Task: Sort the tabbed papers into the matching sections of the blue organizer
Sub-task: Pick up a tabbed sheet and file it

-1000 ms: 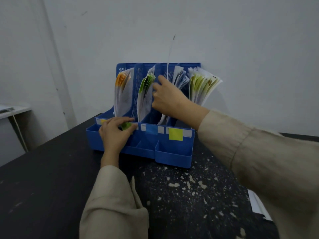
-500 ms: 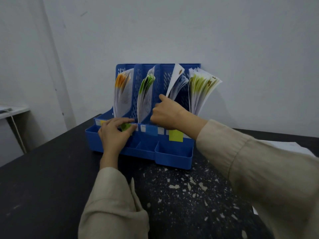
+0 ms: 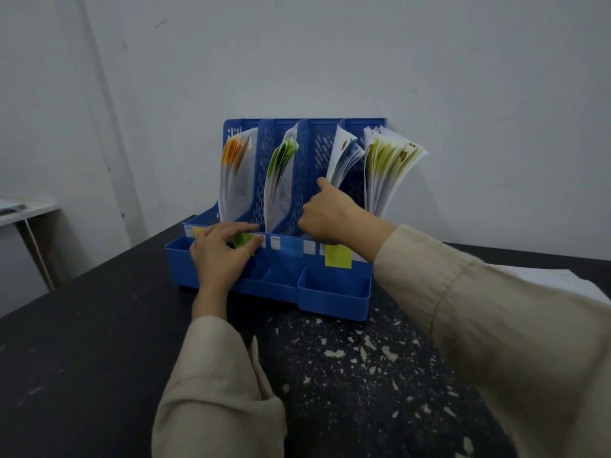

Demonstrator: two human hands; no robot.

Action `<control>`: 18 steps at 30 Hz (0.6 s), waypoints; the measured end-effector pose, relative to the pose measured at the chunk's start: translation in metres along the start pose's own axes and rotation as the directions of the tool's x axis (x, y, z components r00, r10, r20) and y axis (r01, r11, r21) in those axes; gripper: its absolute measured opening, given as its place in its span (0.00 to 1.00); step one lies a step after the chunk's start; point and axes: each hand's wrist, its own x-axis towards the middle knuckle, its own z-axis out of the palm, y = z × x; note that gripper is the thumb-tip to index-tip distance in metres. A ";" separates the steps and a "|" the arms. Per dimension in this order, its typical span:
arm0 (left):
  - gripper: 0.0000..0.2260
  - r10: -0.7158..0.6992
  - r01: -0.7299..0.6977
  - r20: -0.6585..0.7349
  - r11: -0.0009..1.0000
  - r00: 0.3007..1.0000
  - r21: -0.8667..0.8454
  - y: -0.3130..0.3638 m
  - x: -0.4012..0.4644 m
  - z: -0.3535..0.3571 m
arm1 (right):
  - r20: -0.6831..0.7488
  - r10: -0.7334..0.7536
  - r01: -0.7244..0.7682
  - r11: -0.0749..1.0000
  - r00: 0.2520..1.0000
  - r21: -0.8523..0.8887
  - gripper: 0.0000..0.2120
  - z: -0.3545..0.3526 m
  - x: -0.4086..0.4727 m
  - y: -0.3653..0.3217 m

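Note:
The blue organizer (image 3: pixel 334 300) stands on the dark table against the wall. Its sections hold orange-tabbed papers (image 3: pixel 235 173), green-tabbed papers (image 3: pixel 281 173), blue-tabbed papers (image 3: pixel 344 160) and yellow-green-tabbed papers (image 3: pixel 388 170). My right hand (image 3: pixel 327 214) is curled at the base of the third section, its thumb up against the blue-tabbed papers. My left hand (image 3: pixel 221 256) rests on the organizer's front ledge, fingers over a green label (image 3: pixel 243 240). Blue (image 3: pixel 291 247) and yellow (image 3: pixel 338 256) labels mark the ledge to the right.
A sheet of white paper (image 3: pixel 558 285) lies on the table at the right, behind my right sleeve. The table top (image 3: pixel 347 365) is black with white chipped spots. A light desk (image 3: pixel 23 209) stands at the far left by the wall.
My right hand has slid down from the top of the blue-tabbed papers to the base of that section. The left hand has stayed on the front ledge.

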 end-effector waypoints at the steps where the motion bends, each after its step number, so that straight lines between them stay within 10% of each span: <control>1: 0.10 0.000 0.000 0.001 1.000 1.000 -0.003 0.000 0.000 0.000 | 0.004 0.000 -0.001 1.000 1.000 0.009 0.12 0.000 -0.001 -0.001; 18: 0.09 -0.011 0.011 -0.020 1.000 1.000 0.006 0.007 -0.004 0.000 | -0.217 0.061 -0.065 0.998 0.974 -0.010 0.13 0.023 -0.011 -0.003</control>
